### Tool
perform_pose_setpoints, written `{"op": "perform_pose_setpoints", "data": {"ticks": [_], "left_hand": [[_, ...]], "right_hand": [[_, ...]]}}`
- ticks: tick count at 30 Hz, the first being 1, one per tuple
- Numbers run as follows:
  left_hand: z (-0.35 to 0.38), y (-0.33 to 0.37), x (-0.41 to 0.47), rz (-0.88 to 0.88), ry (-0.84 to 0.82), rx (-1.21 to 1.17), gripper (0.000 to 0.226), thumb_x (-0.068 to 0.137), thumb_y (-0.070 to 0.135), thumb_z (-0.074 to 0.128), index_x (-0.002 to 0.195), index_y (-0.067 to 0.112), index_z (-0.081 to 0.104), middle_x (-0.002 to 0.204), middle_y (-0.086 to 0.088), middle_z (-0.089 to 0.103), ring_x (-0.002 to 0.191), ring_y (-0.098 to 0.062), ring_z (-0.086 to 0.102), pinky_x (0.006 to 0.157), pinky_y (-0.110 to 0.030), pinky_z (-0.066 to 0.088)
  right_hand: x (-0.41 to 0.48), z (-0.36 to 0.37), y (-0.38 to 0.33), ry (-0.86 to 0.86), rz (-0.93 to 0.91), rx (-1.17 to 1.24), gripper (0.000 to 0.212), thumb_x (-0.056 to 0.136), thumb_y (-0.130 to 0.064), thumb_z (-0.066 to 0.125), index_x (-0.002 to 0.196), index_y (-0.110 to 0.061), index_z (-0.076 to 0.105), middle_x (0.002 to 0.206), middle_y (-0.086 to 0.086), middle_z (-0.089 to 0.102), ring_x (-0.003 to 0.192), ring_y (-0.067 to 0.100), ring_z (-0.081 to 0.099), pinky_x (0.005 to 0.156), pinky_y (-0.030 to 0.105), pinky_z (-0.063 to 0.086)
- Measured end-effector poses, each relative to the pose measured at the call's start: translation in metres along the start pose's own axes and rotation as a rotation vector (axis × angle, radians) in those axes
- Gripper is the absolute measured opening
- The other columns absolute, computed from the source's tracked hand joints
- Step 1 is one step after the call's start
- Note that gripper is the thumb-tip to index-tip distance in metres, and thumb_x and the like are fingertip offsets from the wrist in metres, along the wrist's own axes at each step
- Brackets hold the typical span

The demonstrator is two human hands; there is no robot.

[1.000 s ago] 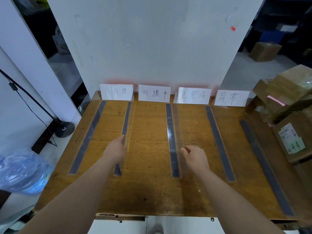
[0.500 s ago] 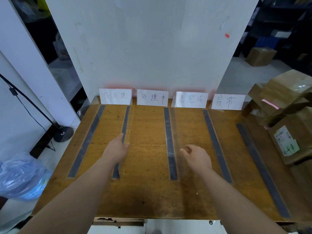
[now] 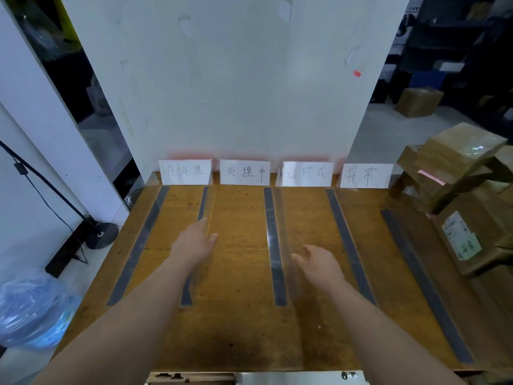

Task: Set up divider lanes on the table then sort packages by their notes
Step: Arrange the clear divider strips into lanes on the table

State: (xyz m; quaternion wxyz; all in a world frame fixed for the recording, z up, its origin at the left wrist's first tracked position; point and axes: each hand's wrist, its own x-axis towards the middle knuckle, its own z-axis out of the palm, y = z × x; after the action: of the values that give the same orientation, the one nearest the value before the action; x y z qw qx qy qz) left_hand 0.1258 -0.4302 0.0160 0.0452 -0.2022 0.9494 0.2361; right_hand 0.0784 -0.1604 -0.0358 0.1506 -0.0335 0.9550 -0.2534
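Observation:
The wooden table (image 3: 238, 315) carries several dark grey tape strips (image 3: 274, 245) running front to back, with clear upright divider sheets standing on the two strips nearest my hands, hard to make out. Several white handwritten label cards (image 3: 185, 172) stand along the far edge. My left hand (image 3: 194, 243) lies with straight fingers against the clear divider (image 3: 208, 207) on the second strip. My right hand (image 3: 319, 263) hovers relaxed and holds nothing, just right of the clear divider (image 3: 280, 218) on the middle strip. A pile of brown cardboard packages (image 3: 466, 195) sits at the table's right end.
A white wall panel (image 3: 236, 79) rises behind the labels. A blue plastic bag (image 3: 30, 309) lies on the floor at the left, near a black lamp base (image 3: 101, 236). Another cardboard box (image 3: 420, 101) stands on the floor far right.
My right hand has let go of the middle divider and spread open slightly to its right. My left hand stays against the second divider. The camera has tilted up a little.

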Motion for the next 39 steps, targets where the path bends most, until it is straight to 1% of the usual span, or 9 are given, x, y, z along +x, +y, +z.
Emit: {"op": "perform_pose_setpoints", "data": {"ticks": [7, 14, 18, 21, 24, 30, 33, 35, 39], "left_hand": [[0.003, 0.008, 0.01, 0.015, 0.003, 0.013, 0.062, 0.098, 0.039, 0.05, 0.152, 0.018, 0.027, 0.15, -0.007, 0.043, 0.134, -0.027, 0.045, 0.106, -0.045, 0.043], [0.018, 0.081, 0.015, 0.225, 0.0, -0.015, 0.06, 0.1, 0.039, 0.048, 0.153, 0.019, 0.028, 0.154, -0.005, 0.038, 0.14, -0.026, 0.037, 0.112, -0.043, 0.035], [0.042, 0.143, 0.01, 0.35, -0.044, -0.058, 0.059, 0.099, 0.039, 0.049, 0.152, 0.021, 0.029, 0.153, -0.002, 0.041, 0.139, -0.025, 0.04, 0.11, -0.042, 0.037], [0.065, 0.188, -0.001, 0.438, -0.107, -0.08, 0.059, 0.1, 0.04, 0.047, 0.153, 0.022, 0.027, 0.155, -0.003, 0.036, 0.142, -0.025, 0.035, 0.114, -0.044, 0.033], [0.09, 0.229, -0.017, 0.512, -0.14, -0.075, 0.058, 0.101, 0.039, 0.045, 0.153, 0.02, 0.028, 0.157, -0.003, 0.034, 0.143, -0.024, 0.033, 0.115, -0.04, 0.028], [0.143, 0.285, -0.033, 0.518, -0.272, -0.032, 0.06, 0.1, 0.044, 0.044, 0.152, 0.021, 0.029, 0.147, -0.008, 0.047, 0.131, -0.027, 0.048, 0.108, -0.041, 0.041], [0.164, 0.304, -0.04, 0.471, -0.307, -0.015, 0.062, 0.1, 0.043, 0.045, 0.154, 0.02, 0.025, 0.153, -0.009, 0.039, 0.137, -0.028, 0.041, 0.111, -0.042, 0.038], [0.175, 0.313, -0.042, 0.438, -0.329, -0.01, 0.063, 0.1, 0.043, 0.045, 0.154, 0.02, 0.022, 0.152, -0.012, 0.039, 0.135, -0.029, 0.043, 0.11, -0.041, 0.039], [0.191, 0.322, -0.047, 0.375, -0.351, -0.012, 0.063, 0.101, 0.038, 0.046, 0.155, 0.018, 0.021, 0.156, -0.011, 0.031, 0.139, -0.029, 0.038, 0.11, -0.038, 0.035]], "right_hand": [[0.001, -0.019, 0.006, 0.078, -0.038, -0.002, 0.061, 0.095, -0.049, 0.049, 0.146, -0.017, 0.039, 0.143, 0.003, 0.05, 0.13, 0.02, 0.048, 0.105, 0.036, 0.044], [-0.018, -0.077, 0.041, 0.255, -0.002, -0.036, 0.055, 0.097, -0.048, 0.046, 0.143, -0.018, 0.044, 0.139, 0.0, 0.054, 0.124, 0.019, 0.052, 0.098, 0.033, 0.046], [-0.04, -0.116, 0.09, 0.362, 0.097, -0.038, 0.052, 0.098, -0.044, 0.046, 0.142, -0.016, 0.046, 0.138, 0.002, 0.055, 0.124, 0.02, 0.053, 0.101, 0.034, 0.045], [-0.058, -0.14, 0.135, 0.404, 0.203, -0.046, 0.051, 0.098, -0.041, 0.05, 0.141, -0.016, 0.047, 0.138, 0.002, 0.055, 0.125, 0.02, 0.052, 0.1, 0.034, 0.044], [-0.078, -0.155, 0.174, 0.424, 0.296, -0.029, 0.049, 0.098, -0.037, 0.05, 0.142, -0.016, 0.046, 0.142, 0.002, 0.052, 0.126, 0.02, 0.052, 0.1, 0.035, 0.046], [-0.094, -0.167, 0.235, 0.343, 0.391, -0.046, 0.042, 0.099, -0.03, 0.05, 0.136, -0.011, 0.048, 0.133, 0.009, 0.054, 0.119, 0.026, 0.053, 0.093, 0.037, 0.045], [-0.092, -0.168, 0.259, 0.251, 0.405, -0.04, 0.041, 0.099, -0.03, 0.048, 0.135, -0.011, 0.046, 0.133, 0.01, 0.052, 0.12, 0.028, 0.052, 0.093, 0.037, 0.044], [-0.087, -0.166, 0.273, 0.209, 0.409, -0.015, 0.043, 0.1, -0.03, 0.048, 0.137, -0.01, 0.045, 0.135, 0.01, 0.052, 0.122, 0.027, 0.051, 0.095, 0.037, 0.044], [-0.075, -0.161, 0.291, 0.179, 0.399, 0.068, 0.046, 0.1, -0.026, 0.045, 0.144, -0.013, 0.04, 0.141, 0.007, 0.051, 0.127, 0.026, 0.049, 0.101, 0.037, 0.042]]}}
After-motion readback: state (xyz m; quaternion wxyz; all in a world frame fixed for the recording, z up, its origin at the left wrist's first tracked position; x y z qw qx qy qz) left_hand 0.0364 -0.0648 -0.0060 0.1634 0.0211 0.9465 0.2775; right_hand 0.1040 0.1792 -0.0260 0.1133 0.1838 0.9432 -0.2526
